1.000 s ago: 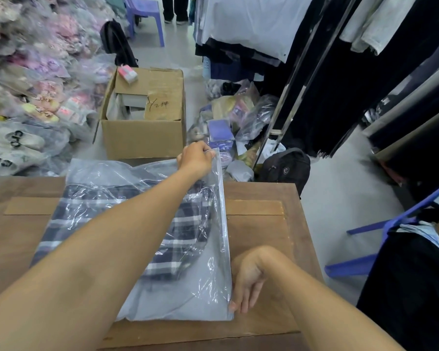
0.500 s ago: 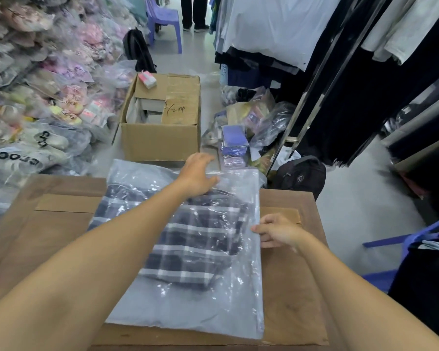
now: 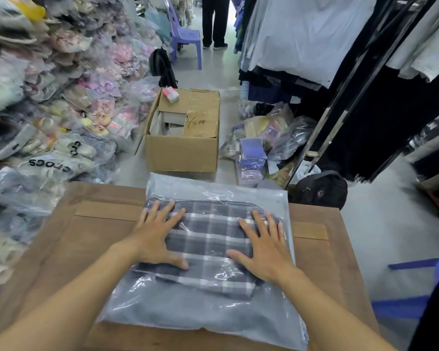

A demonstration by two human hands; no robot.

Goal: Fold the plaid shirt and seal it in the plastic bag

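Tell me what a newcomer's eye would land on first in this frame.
Most likely the two hands pressed flat on the plastic bag in the middle of the wooden table: the left hand and right hand lie spread over the plaid shirt inside it. Behind the table an open cardboard box stands on the floor, with piles of bagged shoes along the left.

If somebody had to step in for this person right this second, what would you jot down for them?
Left hand: flat, fingers spread, pressing on the bag's left side.
Right hand: flat, pressing on the right side.
Plaid shirt: folded, inside the plastic bag, which lies on the wooden table.
Done: folding and bagging.
Left: probably press the air out, then seal the opening; I cannot tell whether it is closed yet.
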